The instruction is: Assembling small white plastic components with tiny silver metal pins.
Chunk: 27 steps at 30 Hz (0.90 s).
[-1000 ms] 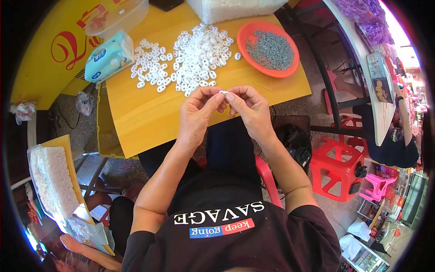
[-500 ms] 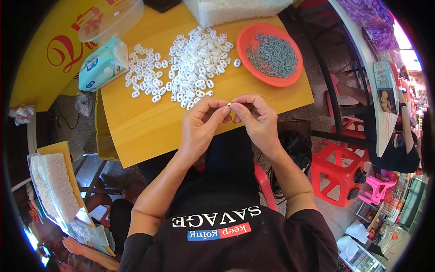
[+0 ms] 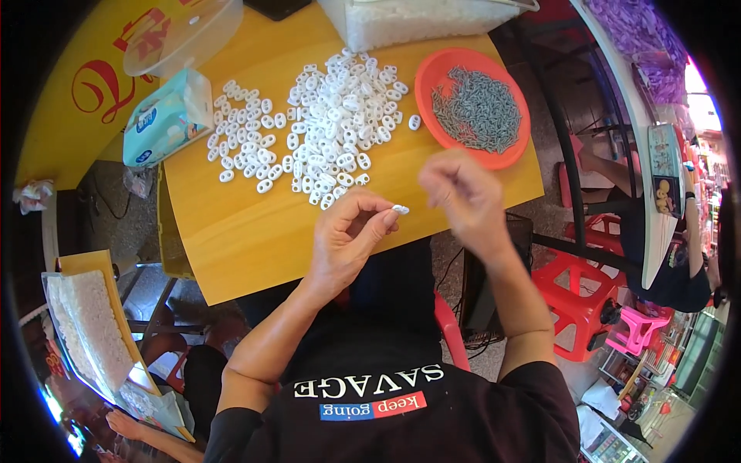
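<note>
From the head view I see my left hand [image 3: 347, 235] raised over the near edge of the yellow tabletop [image 3: 255, 231], its thumb and forefinger pinched narrow on one small white plastic piece [image 3: 400, 208]. The piece sits at the fingertips, just above the near edge, a little toward the right side of the table.

My right hand [image 3: 463, 197] hovers apart from the left, over the near right part of the tabletop and just beside the orange plate [image 3: 432, 73]. It is blurred; the fingers look curled in, but I cannot tell whether they hold anything.

The orange plate stands at the far right corner and carries a heap of small grey metal parts [image 3: 478, 108]. In the middle of the tabletop lies a big pile of white plastic pieces [image 3: 340, 116], with a looser scatter to its left. A blue-green tissue pack [image 3: 166, 119] rests at the left edge, and a clear tub [image 3: 417, 19] stands at the far edge.
</note>
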{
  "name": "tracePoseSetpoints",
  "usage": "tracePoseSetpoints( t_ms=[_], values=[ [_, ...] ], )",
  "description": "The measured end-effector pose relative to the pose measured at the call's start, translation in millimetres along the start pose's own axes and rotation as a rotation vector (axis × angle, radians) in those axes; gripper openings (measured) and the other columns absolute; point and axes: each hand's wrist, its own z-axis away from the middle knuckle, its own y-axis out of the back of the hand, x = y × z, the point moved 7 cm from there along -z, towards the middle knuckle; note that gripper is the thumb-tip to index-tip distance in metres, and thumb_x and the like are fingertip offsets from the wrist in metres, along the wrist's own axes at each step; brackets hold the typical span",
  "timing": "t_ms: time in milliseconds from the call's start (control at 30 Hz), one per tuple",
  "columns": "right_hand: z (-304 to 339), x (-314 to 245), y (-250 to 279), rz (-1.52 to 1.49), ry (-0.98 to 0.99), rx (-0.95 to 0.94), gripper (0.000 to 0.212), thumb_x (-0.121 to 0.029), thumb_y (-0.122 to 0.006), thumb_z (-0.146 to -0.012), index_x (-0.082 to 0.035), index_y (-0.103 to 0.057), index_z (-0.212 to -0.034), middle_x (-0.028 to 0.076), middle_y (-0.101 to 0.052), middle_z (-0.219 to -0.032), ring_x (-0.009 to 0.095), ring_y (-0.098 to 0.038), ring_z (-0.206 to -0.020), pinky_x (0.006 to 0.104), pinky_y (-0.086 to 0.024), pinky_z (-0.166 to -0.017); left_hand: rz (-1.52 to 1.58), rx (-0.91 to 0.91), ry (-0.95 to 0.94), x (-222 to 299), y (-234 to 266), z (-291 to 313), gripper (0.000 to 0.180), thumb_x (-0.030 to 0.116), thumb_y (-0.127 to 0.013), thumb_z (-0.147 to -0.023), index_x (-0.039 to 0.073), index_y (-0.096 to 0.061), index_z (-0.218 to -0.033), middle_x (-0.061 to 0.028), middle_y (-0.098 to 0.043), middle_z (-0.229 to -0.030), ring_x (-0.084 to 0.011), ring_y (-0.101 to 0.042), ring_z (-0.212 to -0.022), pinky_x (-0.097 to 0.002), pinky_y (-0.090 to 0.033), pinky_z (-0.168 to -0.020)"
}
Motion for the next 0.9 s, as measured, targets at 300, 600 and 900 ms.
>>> tracePoseSetpoints(
  t_ms=[300, 600, 900],
  values=[
    [-109.4, 11.6, 55.1, 0.748, 0.177, -0.004, 0.013, -0.012, -0.066, -0.084, -0.001, -0.067, -0.091, 0.009, -0.063, -0.082, 0.019, -0.06, -0.071, 0.0301, -0.047, -0.066, -0.014, -0.018, 0.011, -4.5, 0.1, -1.1, 0.005, -0.001, -0.059, -0.091, -0.002, -0.06, -0.095, -0.0028, -0.053, -0.087, -0.007, -0.051, -0.076, -0.0198, -0.041, -0.064],
    [-125.8, 17.2, 39.3, 1.149, 0.164, -0.182, 0.017, -0.018, -0.064, -0.084, -0.002, -0.067, -0.091, 0.013, -0.064, -0.086, 0.029, -0.062, -0.078, 0.0371, -0.048, -0.072, -0.021, -0.019, 0.0, -5.9, 1.2, -1.2, 0.004, -0.002, -0.059, -0.09, -0.002, -0.061, -0.093, -0.0027, -0.053, -0.087, -0.007, -0.051, -0.075, -0.0199, -0.041, -0.063],
    [-129.9, 17.4, 61.2, 0.769, 0.059, -0.013, 0.017, -0.016, -0.065, -0.084, 0.0, -0.066, -0.091, 0.009, -0.067, -0.078, 0.019, -0.063, -0.069, 0.0308, -0.049, -0.065, 0.055, -0.014, -0.017, -3.5, 2.5, 1.1, 0.006, 0.002, -0.058, -0.092, -0.001, -0.059, -0.098, -0.0031, -0.057, -0.087, -0.008, -0.055, -0.076, -0.021, -0.044, -0.065]
  ],
)
